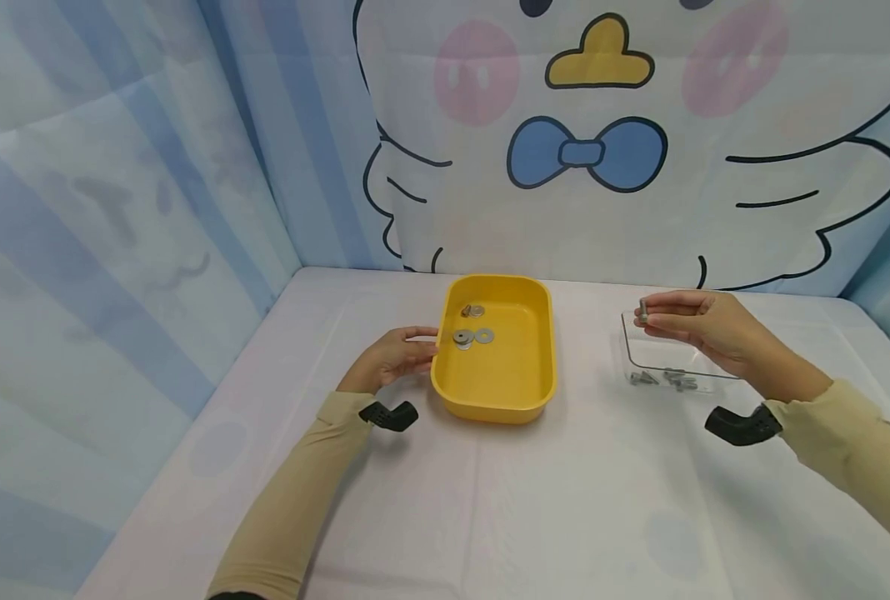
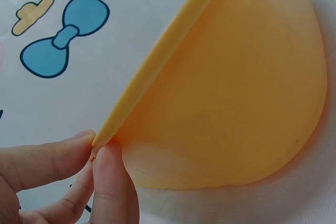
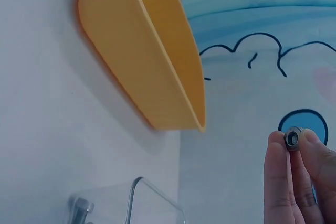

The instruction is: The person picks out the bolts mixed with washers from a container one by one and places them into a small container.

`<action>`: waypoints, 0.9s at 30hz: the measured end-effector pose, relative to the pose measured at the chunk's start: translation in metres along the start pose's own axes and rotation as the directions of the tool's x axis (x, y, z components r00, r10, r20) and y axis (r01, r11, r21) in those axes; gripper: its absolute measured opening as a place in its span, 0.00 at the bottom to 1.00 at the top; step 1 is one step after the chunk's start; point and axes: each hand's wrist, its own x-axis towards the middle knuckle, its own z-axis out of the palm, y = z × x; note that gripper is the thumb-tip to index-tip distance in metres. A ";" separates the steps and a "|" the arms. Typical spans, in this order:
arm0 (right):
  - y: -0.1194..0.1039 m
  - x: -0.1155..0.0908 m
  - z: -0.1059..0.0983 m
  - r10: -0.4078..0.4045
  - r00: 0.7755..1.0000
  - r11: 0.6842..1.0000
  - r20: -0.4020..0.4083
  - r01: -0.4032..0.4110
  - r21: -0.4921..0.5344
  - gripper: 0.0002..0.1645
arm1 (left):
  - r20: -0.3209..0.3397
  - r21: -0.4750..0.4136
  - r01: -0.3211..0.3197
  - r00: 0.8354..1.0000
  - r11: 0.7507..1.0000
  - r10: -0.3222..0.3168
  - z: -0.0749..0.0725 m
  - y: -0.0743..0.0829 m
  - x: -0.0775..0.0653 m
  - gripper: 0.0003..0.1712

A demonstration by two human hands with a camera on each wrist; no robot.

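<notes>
My left hand point(image 1: 391, 360) pinches the left rim of a yellow plastic tray point(image 1: 501, 387) between thumb and fingers. Inside the tray lie several small metal pieces, among them a flat washer point(image 1: 484, 335) and a small screw point(image 1: 466, 311). To the right, my right hand point(image 1: 722, 333) holds a socket head bolt point(image 1: 643, 311) upright between thumb and fingers, above a clear plastic box point(image 1: 628, 354). Its round head with a hex recess faces the camera in the right wrist view, where the bolt point(image 3: 293, 138) sits at the fingertips. Several bolts point(image 1: 677, 380) lie in the clear box.
A white cloth covers the table point(image 1: 565, 500). Behind it hangs a printed curtain point(image 1: 587, 225) with a blue bow tie, and another curtain point(image 1: 115, 250) hangs along the left side. A gap of table separates the tray from the clear box.
</notes>
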 end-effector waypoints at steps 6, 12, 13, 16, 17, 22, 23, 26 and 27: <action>0.005 -0.004 -0.021 -0.010 1.000 0.999 -0.012 0.010 0.035 0.14 | 0.004 -0.001 0.000 1.000 1.000 0.001 0.001 0.000 0.000 0.29; 0.008 -0.005 -0.040 0.011 0.998 1.000 -0.069 -0.010 0.020 0.14 | 0.008 -0.006 -0.004 1.000 1.000 0.004 -0.001 0.001 0.001 0.29; 0.009 -0.005 -0.043 0.017 0.996 1.000 -0.085 -0.016 0.004 0.14 | 0.006 -0.006 -0.004 1.000 1.000 0.004 0.000 0.001 0.001 0.29; 0.012 -0.005 -0.052 0.030 0.994 0.999 -0.103 -0.027 0.038 0.14 | 0.000 -0.004 -0.002 1.000 1.000 0.002 0.000 0.000 0.002 0.28; 0.013 -0.005 -0.056 0.030 0.995 0.997 -0.100 -0.023 0.073 0.14 | -0.006 -0.007 0.002 1.000 1.000 -0.002 0.000 0.000 0.003 0.28; 0.020 -0.003 -0.070 0.047 0.992 0.990 -0.116 -0.031 0.136 0.14 | -0.020 -0.005 0.012 1.000 1.000 -0.012 0.001 0.000 0.005 0.28; 0.021 -0.003 -0.072 0.052 0.991 0.989 -0.122 -0.034 0.142 0.14 | -0.026 -0.007 0.017 1.000 1.000 -0.017 0.001 0.000 0.005 0.28; 0.026 -0.003 -0.080 0.060 0.990 0.987 -0.129 -0.040 0.154 0.15 | -0.034 -0.008 0.021 0.999 1.000 -0.022 0.001 0.000 0.006 0.28; 0.027 -0.003 -0.082 0.064 0.989 0.985 -0.131 -0.041 0.166 0.15 | -0.034 -0.009 0.023 0.999 1.000 -0.023 0.001 0.000 0.006 0.28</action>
